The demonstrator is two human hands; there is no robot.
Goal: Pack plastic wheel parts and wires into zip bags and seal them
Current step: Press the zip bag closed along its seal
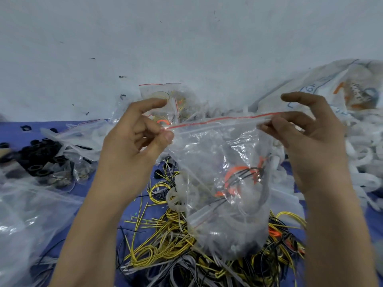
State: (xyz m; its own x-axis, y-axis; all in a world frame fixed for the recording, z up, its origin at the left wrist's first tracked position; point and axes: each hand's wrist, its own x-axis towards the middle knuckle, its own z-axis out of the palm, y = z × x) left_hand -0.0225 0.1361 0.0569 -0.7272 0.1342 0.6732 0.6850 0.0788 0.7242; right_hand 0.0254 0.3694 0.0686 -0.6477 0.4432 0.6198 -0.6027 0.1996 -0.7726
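A clear zip bag (223,162) with a red strip along its top hangs in the air between my hands. Inside it lie orange and black wires (240,177) and white plastic wheel parts. My left hand (136,137) pinches the left end of the zip strip between thumb and fingers. At the right end, my right hand (310,133) pinches the strip the same way, so the top is stretched straight. Below the bag lies a heap of loose yellow, black and grey wires (165,245).
A filled zip bag (163,94) leans at the back against the white wall. Black wheel parts (39,158) lie in plastic at the left. White plastic parts (364,158) and a large white sack (331,83) fill the right. A large clear bag (27,214) sits at the lower left on the blue surface (87,187).
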